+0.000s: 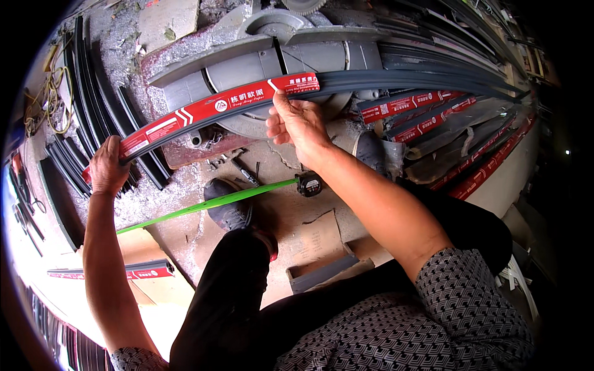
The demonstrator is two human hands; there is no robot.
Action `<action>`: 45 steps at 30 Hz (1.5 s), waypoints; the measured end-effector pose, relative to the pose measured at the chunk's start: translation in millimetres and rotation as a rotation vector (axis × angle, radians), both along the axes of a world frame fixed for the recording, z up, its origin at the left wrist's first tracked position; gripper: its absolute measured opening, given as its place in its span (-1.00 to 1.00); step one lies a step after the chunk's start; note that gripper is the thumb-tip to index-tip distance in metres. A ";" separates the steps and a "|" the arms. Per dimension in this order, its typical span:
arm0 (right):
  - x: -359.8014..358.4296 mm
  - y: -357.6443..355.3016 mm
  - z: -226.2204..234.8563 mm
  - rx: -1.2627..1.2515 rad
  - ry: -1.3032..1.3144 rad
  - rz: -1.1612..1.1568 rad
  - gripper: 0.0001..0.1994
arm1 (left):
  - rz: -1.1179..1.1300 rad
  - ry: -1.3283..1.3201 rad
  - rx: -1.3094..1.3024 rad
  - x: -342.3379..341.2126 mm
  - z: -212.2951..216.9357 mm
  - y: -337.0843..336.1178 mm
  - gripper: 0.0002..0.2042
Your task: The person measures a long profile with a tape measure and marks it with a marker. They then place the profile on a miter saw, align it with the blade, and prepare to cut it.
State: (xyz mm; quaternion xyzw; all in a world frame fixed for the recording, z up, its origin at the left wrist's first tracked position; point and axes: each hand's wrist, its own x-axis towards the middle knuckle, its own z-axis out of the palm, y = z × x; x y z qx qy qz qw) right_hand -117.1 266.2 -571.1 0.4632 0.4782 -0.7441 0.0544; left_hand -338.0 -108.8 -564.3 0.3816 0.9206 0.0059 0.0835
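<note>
A long dark grey metal profile (396,78) with red printed film (204,109) along its left part lies across the saw in front of me. My left hand (109,167) is closed round the profile's left end. Near the right end of the red film, my right hand (299,127) has its thumb against the profile. Its other fingers are loosely bent below, apart from the thumb. Under the profile, a black tape measure (309,184) has its green blade (229,198) drawn out to the left, passing over my shoe.
A grey mitre saw (247,68) stands beyond the profile. Black strips (93,93) lie on the floor at left, near a yellowish cord (57,102). Red-filmed profiles (427,127) are stacked at right. Cardboard (312,238) and an offcut (325,273) lie near my legs.
</note>
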 end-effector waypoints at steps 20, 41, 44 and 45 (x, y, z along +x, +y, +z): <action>-43.9 -16.9 9.2 -0.057 -0.199 -0.154 -0.38 | 0.039 0.084 0.041 -13.4 -4.9 -22.0 -0.67; -54.4 -6.2 -4.0 -0.280 -0.302 -0.089 -0.20 | 0.075 0.073 0.057 -10.1 -6.6 -22.5 -0.61; -56.0 -10.6 -9.0 -0.264 -0.277 -0.126 -0.24 | 0.101 0.062 0.041 -9.3 -6.0 -23.0 -0.62; -56.0 -11.2 -10.5 -0.256 -0.271 -0.137 -0.25 | 0.101 0.053 0.038 -8.9 -5.4 -22.4 -0.63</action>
